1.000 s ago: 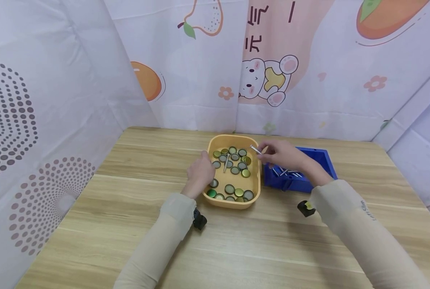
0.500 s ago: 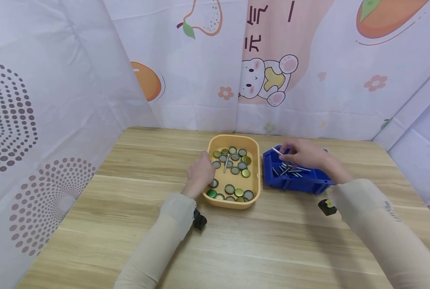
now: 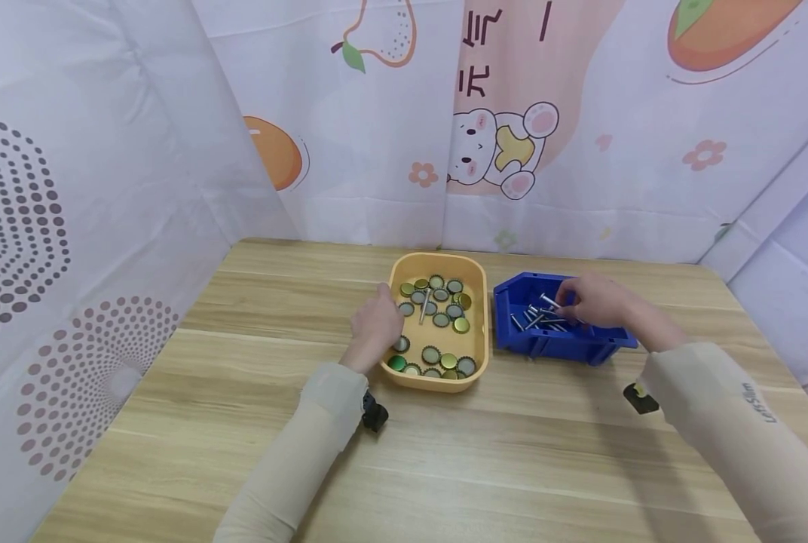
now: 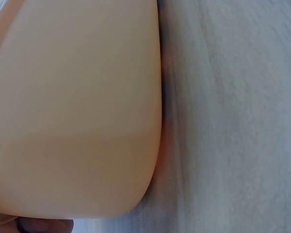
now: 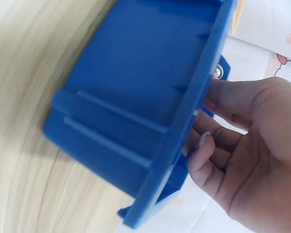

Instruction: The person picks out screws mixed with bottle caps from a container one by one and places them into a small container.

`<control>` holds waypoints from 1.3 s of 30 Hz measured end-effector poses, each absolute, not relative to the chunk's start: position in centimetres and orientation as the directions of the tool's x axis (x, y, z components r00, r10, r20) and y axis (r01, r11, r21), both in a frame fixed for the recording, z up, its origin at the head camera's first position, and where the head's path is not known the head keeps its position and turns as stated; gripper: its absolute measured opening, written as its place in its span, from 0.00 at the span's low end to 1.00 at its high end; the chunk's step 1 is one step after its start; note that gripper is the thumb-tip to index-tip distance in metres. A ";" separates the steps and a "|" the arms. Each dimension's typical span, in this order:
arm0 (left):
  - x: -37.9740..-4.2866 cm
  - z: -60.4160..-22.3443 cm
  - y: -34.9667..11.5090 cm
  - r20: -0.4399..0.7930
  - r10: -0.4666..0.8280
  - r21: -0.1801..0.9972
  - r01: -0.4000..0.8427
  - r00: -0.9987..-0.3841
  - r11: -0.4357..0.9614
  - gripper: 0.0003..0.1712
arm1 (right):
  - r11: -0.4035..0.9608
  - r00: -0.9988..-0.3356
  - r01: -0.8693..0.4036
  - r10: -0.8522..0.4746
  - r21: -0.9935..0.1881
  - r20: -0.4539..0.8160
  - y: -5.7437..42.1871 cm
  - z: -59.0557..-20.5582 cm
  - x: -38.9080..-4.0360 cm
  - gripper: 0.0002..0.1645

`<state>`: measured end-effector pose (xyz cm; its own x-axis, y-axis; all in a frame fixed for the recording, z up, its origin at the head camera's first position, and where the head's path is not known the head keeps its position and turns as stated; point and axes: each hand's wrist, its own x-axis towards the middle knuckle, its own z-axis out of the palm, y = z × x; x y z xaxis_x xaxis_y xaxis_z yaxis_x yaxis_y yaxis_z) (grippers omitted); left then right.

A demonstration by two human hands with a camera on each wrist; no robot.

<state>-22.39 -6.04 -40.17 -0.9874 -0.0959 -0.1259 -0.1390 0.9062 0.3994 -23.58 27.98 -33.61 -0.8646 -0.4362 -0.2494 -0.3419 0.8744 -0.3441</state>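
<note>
A yellow-orange plastic basin (image 3: 475,377) holds several bottle caps (image 3: 432,355) and one silver bolt (image 3: 426,308). My left hand (image 3: 377,323) grips its left rim; in the left wrist view the basin wall (image 4: 77,107) fills the left side, with fingers (image 4: 48,225) at its lower corner. To the right sits a blue bin (image 3: 560,347) with several loose bolts (image 3: 538,320) inside. Over the bin, my right hand (image 3: 592,300) pinches a bolt (image 3: 549,301), its head toward the upper left. In the right wrist view the bin's side hides part of the fingers.
Both containers stand side by side on a wood-grain table (image 3: 404,467), a narrow gap between them. A printed white curtain (image 3: 350,204) hangs behind the table's far edge, and another stands at the left. Black wrist cameras (image 3: 374,414) ride under both sleeves.
My right hand has moved right, from the basin's right rim into the blue bin, lowering while carrying the bolt. My left hand has stayed on the basin's left rim.
</note>
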 end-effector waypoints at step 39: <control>-22.4 -40.3 -6.1 -0.107 -0.098 0.418 -0.134 -0.989 0.899 0.11 | 0.884 -0.872 -0.418 -0.455 -0.212 -0.179 21.7 -29.8 -24.7 0.12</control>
<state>-22.45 -6.15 -40.31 -0.9894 -0.0982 -0.1069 -0.1343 0.8986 0.4177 -24.70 21.68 -29.81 -0.8723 -0.4550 -0.1792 -0.4175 0.8837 -0.2115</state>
